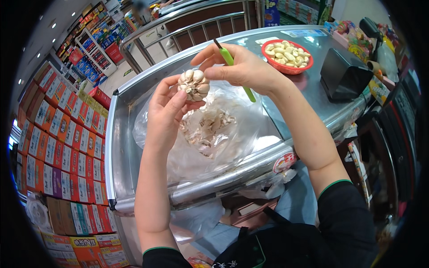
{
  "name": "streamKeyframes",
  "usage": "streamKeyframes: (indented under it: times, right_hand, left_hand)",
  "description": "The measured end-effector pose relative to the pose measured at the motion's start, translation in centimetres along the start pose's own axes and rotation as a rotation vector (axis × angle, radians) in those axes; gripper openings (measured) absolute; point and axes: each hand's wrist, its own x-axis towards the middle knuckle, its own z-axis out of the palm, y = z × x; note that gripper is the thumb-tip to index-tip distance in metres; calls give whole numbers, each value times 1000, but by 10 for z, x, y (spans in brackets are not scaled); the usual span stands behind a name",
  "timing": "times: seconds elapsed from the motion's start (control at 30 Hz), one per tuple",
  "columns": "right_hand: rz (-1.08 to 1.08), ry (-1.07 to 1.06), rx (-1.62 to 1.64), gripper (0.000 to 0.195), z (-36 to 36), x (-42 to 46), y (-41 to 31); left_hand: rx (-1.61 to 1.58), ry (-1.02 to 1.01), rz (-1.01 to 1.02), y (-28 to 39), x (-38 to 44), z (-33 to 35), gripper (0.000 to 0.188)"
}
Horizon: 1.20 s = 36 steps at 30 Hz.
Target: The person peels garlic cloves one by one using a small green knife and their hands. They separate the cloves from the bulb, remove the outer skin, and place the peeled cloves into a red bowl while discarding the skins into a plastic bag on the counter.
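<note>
My left hand [167,104] grips a whole garlic bulb [194,85], its cloves bunched around the stem end that faces me. Between the fingers and palm of my right hand [234,68] rests a slim tool with a bright green handle [227,56]; its dark narrow end points up and away, and what kind of tool it is I cannot tell. The right thumb and fingertips are at the bulb's far right side. Below both hands, a clear plastic bag [244,110] lies spread in the metal counter's recess, with papery garlic skins [214,129] heaped on it.
A red plastic basket [291,70] of peeled garlic cloves [286,53] stands on the metal counter [301,97]. Right of it sits a black box-shaped device [345,75]. Stacked cartons [67,130] line the left side. A steel railing [201,23] runs beyond the counter.
</note>
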Motion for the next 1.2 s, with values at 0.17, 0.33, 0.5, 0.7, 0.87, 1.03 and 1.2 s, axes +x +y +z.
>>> streamKeyframes:
  times: [0.17,0.33,0.5,0.7,0.87,1.03,1.2]
  right_hand:
    - [3,75,-39,24,-4,-1,-6]
    - [-204,42,-207,19,-2,4,4]
    - [-233,33,-391,37,14,0,8]
    - [-303,-44,-645,49,21,-6,9]
    - [-175,-122,-659,53,18,-9,7]
    - [-191,-87,-756,48,13,-9,5]
    - [-149,288,-920,48,-39,-12,-15]
  left_hand:
    - [-88,4,-31,-2,2,-7,37]
    - [-277,-52,-80,-6,4,-17,37]
    - [-124,36,-87,-4,4,-3,34]
    - [35,68,-60,-11,1,-3,37]
    - [113,55,-82,-9,0,3,36]
    - [200,21,-21,-13,1,5,36]
    - [321,103,60,-5,0,0,35]
